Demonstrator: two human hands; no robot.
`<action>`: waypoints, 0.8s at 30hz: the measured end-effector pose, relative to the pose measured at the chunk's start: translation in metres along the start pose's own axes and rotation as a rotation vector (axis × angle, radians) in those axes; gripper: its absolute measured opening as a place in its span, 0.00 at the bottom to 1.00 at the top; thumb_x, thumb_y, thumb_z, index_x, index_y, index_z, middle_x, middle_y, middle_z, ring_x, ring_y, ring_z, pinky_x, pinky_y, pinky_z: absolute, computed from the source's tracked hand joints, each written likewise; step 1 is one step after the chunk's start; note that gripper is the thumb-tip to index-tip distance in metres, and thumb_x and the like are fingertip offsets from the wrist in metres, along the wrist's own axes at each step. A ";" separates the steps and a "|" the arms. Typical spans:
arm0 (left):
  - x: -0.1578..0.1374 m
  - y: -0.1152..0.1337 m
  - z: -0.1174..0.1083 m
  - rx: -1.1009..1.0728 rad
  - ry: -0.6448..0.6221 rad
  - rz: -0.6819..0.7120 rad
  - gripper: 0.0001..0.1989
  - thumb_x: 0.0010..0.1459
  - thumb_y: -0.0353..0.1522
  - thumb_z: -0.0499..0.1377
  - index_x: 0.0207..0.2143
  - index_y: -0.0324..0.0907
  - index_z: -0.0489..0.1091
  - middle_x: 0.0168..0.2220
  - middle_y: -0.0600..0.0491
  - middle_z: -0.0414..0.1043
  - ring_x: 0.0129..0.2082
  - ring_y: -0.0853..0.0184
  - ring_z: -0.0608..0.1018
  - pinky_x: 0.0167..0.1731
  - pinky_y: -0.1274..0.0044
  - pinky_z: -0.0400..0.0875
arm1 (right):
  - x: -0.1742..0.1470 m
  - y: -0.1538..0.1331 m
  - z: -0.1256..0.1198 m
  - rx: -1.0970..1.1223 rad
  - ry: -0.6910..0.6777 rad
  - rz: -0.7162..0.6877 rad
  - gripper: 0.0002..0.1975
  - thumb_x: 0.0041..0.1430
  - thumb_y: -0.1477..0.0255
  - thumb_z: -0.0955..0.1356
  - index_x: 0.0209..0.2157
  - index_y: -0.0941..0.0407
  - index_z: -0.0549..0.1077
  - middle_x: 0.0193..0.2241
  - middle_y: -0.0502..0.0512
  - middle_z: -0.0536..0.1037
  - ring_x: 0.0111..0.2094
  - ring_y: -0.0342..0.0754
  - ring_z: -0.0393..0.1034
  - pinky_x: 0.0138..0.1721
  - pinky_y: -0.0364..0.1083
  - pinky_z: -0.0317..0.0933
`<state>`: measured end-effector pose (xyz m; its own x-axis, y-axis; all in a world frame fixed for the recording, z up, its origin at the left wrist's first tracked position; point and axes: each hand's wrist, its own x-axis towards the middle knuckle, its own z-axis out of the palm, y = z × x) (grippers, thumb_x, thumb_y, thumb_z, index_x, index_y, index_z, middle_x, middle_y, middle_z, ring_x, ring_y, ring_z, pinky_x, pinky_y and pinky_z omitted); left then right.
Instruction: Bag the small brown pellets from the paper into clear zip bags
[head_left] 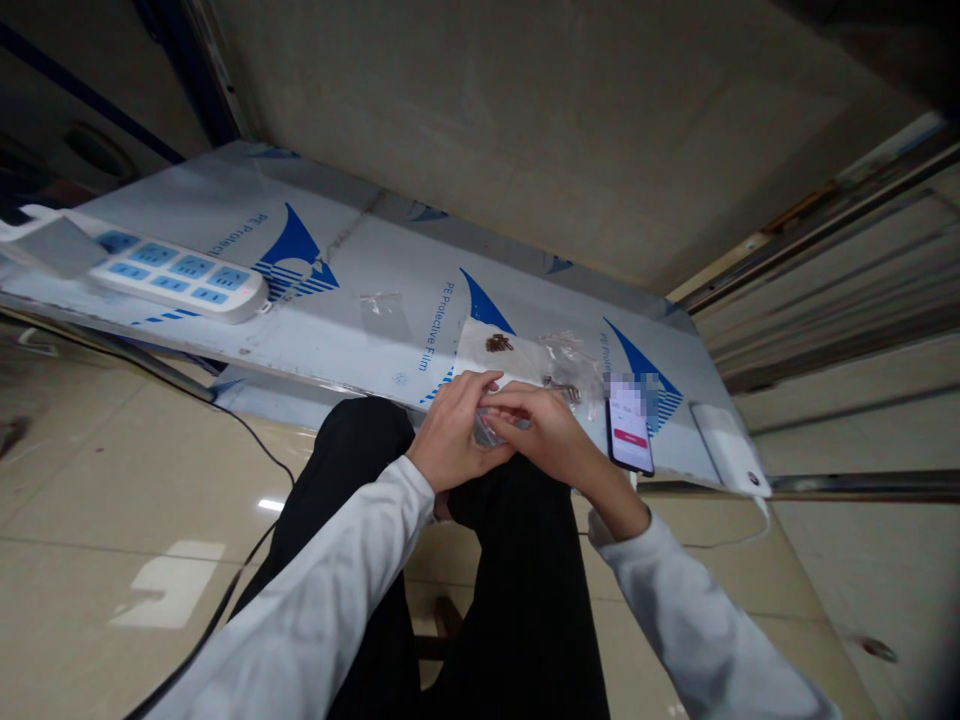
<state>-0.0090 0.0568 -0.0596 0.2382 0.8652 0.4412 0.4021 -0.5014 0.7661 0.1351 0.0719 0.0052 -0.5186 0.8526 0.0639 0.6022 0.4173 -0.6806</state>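
Note:
Over my lap, at the table's near edge, my left hand (454,430) and my right hand (544,425) meet with their fingers closed together. Between them shows part of a small clear plastic bag (489,432), pinched by both; its contents are hidden by the fingers. Just beyond lies a pile of small brown pieces (499,343) on a white sheet (474,350). More small brown pieces (562,390) lie by the right hand, beside or inside crumpled clear bags (574,350); I cannot tell which.
A phone (631,440) lies right of the hands, with a white cabled device (727,450) farther right. A flat clear bag (384,315) rests to the left. At the table's left end is a white power strip (187,285). The table (360,240) wears printed protective film.

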 end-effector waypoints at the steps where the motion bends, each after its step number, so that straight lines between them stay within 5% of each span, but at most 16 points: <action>1: 0.000 0.000 0.000 -0.005 -0.003 0.001 0.33 0.45 0.33 0.63 0.54 0.40 0.57 0.46 0.46 0.67 0.48 0.58 0.69 0.48 0.68 0.63 | -0.002 0.001 0.000 0.005 0.015 -0.031 0.09 0.56 0.76 0.67 0.36 0.54 0.80 0.34 0.54 0.79 0.34 0.46 0.72 0.36 0.43 0.63; 9: -0.006 0.006 -0.002 0.003 0.001 0.014 0.30 0.47 0.37 0.63 0.52 0.42 0.57 0.44 0.48 0.67 0.44 0.60 0.71 0.46 0.68 0.63 | -0.017 0.007 -0.003 0.017 0.027 -0.015 0.09 0.55 0.78 0.68 0.36 0.54 0.79 0.34 0.54 0.79 0.35 0.46 0.74 0.38 0.44 0.66; 15: -0.005 0.004 -0.003 0.031 -0.005 0.002 0.30 0.47 0.38 0.64 0.51 0.42 0.58 0.44 0.46 0.64 0.46 0.58 0.69 0.44 0.69 0.65 | -0.025 0.010 -0.004 0.260 0.131 0.081 0.08 0.55 0.75 0.66 0.33 0.55 0.78 0.35 0.55 0.76 0.35 0.44 0.73 0.34 0.41 0.68; 20: -0.007 0.005 -0.006 0.098 -0.134 0.054 0.31 0.44 0.38 0.64 0.50 0.42 0.58 0.43 0.47 0.64 0.44 0.56 0.70 0.42 0.68 0.64 | -0.026 0.016 0.001 0.477 -0.042 0.280 0.05 0.50 0.73 0.70 0.29 0.57 0.79 0.27 0.52 0.77 0.27 0.43 0.72 0.30 0.42 0.66; 24: -0.007 0.004 -0.009 0.141 -0.182 0.059 0.35 0.43 0.42 0.65 0.53 0.41 0.57 0.43 0.46 0.64 0.45 0.56 0.70 0.42 0.67 0.63 | -0.022 0.018 0.006 0.604 -0.116 0.415 0.16 0.44 0.68 0.74 0.37 0.59 0.78 0.22 0.48 0.76 0.22 0.42 0.70 0.26 0.41 0.64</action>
<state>-0.0167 0.0483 -0.0554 0.4155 0.8256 0.3818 0.4990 -0.5578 0.6632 0.1539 0.0584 -0.0134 -0.4017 0.8500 -0.3409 0.3414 -0.2064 -0.9170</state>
